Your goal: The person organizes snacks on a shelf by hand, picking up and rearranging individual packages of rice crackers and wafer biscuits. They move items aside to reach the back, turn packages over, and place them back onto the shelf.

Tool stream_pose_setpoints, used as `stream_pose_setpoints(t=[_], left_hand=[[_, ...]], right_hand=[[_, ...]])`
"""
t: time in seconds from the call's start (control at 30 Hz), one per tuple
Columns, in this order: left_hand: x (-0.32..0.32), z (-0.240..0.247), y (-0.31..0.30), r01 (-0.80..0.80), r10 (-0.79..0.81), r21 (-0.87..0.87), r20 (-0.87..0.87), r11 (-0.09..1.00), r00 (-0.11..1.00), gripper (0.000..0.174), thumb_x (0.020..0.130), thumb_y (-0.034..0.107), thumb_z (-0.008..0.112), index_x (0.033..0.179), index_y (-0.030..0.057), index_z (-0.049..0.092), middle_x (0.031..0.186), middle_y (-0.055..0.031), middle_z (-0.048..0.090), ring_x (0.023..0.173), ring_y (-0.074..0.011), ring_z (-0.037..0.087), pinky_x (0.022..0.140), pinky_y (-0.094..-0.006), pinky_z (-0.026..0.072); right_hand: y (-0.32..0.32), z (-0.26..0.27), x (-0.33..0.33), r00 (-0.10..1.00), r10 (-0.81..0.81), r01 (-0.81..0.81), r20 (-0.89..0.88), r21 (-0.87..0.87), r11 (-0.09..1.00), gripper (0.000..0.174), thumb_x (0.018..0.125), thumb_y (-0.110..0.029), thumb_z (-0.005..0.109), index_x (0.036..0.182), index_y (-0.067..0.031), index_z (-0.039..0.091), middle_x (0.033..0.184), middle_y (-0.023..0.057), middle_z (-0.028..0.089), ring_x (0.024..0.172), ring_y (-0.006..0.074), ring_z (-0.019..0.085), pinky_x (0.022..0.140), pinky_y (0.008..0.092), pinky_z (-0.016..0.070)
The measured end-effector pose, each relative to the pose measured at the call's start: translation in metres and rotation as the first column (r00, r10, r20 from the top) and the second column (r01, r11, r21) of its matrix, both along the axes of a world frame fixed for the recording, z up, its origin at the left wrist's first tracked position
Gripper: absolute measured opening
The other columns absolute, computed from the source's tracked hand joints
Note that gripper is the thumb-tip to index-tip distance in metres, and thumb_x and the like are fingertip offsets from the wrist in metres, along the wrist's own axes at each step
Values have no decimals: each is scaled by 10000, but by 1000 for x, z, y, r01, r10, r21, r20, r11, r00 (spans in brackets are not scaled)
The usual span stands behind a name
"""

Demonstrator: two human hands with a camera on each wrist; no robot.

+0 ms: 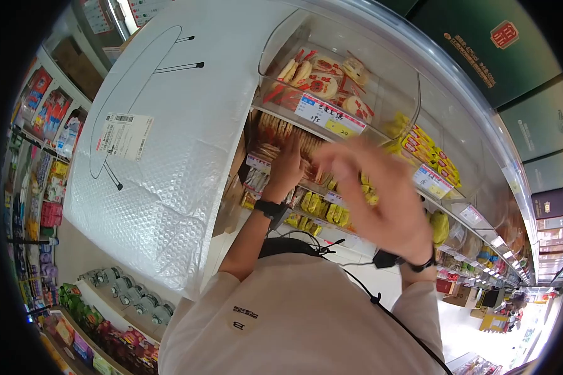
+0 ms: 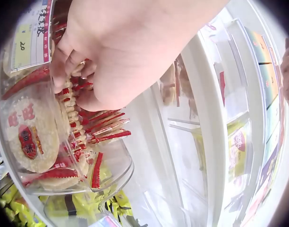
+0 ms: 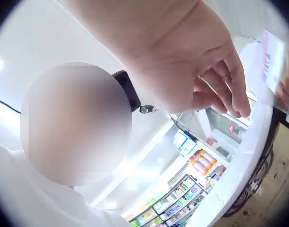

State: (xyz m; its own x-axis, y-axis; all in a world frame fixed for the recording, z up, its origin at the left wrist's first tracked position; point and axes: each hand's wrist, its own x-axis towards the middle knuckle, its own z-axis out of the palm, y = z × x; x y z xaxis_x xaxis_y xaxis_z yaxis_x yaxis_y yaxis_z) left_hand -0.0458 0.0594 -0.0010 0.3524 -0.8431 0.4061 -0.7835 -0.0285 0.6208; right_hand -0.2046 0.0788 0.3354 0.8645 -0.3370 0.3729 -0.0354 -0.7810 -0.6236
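Note:
Individually wrapped rice crackers (image 2: 32, 135) with red-printed film stand in a tight row inside a clear plastic bin. My left hand (image 1: 287, 167) reaches into this bin on the second tier. In the left wrist view, the curled fingers and thumb of the left hand (image 2: 118, 52) pinch the packet edges (image 2: 74, 124) of the row, and the palm hides part of it. My right hand (image 1: 381, 194) is raised in front of the shelf, blurred in the head view. In the right wrist view, the right hand (image 3: 191, 66) has loosely bent fingers and holds nothing.
Above is a clear bin (image 1: 338, 78) of larger wrapped crackers with a price tag (image 1: 329, 116). Yellow snack packets (image 1: 428, 150) lie to the right, more below. A large bubble-wrapped panel (image 1: 169, 181) stands close on the left. Green boxes (image 1: 500, 47) line the top right.

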Motion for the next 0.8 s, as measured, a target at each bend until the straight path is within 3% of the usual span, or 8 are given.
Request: stream_pose_setpoints(t=[0.1, 0.17, 0.27, 0.37, 0.47, 0.57, 0.67, 0.8], left_hand=[[-3, 10, -2, -48, 49, 135, -2, 990, 999, 719, 852, 69, 628, 1487, -92, 333, 1506, -296, 403, 1250, -433, 562, 935, -465, 564], [-4, 9, -2, -63, 62, 114, 15, 991, 998, 715, 851, 76, 633, 1480, -95, 341, 1507, -291, 406, 1230, -427, 576, 920, -459, 570], [-4, 12, 0, -63, 65, 117, -13, 991, 998, 711, 847, 82, 640, 1472, -96, 352, 1508, -280, 414, 1216, -418, 586, 909, -455, 574], [-4, 12, 1, -55, 59, 129, -30, 990, 998, 712, 841, 81, 647, 1468, -95, 360, 1503, -271, 426, 1210, -410, 591, 905, -454, 575], [-3, 8, -1, -62, 66, 110, -36, 992, 997, 713, 836, 80, 657, 1465, -92, 368, 1501, -265, 434, 1204, -405, 594, 902, -452, 575], [-3, 5, -1, -66, 69, 75, -46, 995, 997, 687, 857, 81, 620, 1476, -68, 362, 1512, -247, 426, 1224, -403, 579, 896, -461, 573], [-3, 2, -1, -64, 66, 52, -39, 997, 997, 671, 872, 79, 595, 1485, -53, 356, 1519, -240, 418, 1218, -405, 582, 887, -469, 575], [-1, 9, 3, -35, 41, 87, -71, 996, 997, 707, 827, 68, 668, 1456, -89, 386, 1493, -271, 443, 1219, -412, 578, 909, -458, 567]], right_hand=[[-24, 11, 19, 973, -226, 225, 36, -330, 917, 296, 1025, -80, 488, 1299, -45, 591, 1130, 201, 696, 1016, 325, 692, 866, 395, 525], [-54, 15, 28, 969, -244, 206, -27, -446, 871, 387, 1040, -110, 441, 1420, -57, 489, 1145, 206, 688, 1075, 335, 673, 933, 390, 502], [-87, 38, 49, 858, -344, 232, -382, -310, 922, 442, 1044, -167, 421, 1472, -59, 435, 1147, 211, 688, 1084, 340, 668, 943, 380, 497], [-117, 39, 71, 712, -352, 197, -608, -309, 931, 514, 1031, -239, 453, 1518, -87, 390, 1153, 211, 690, 1096, 345, 658, 962, 378, 484], [-162, 12, 85, 619, -340, 71, -708, -381, 922, 595, 1019, -337, 475, 1564, -135, 348, 1244, 222, 667, 1121, 330, 653, 951, 340, 497], [-194, -9, 93, 612, -319, -58, -724, -443, 895, 654, 1024, -459, 452, 1596, -179, 305, 1352, 219, 623, 1195, 310, 630, 918, 352, 546], [-163, 6, 108, 423, -327, 84, -845, -323, 943, 709, 1025, -593, 373, 1604, -193, 285, 1449, 204, 555, 1281, 316, 582, 869, 396, 594], [-195, -20, 114, 352, -244, 115, -904, -217, 969, 796, 997, -708, 280, 1584, -172, 325, 1460, 196, 539, 1271, 335, 581, 827, 442, 615]])
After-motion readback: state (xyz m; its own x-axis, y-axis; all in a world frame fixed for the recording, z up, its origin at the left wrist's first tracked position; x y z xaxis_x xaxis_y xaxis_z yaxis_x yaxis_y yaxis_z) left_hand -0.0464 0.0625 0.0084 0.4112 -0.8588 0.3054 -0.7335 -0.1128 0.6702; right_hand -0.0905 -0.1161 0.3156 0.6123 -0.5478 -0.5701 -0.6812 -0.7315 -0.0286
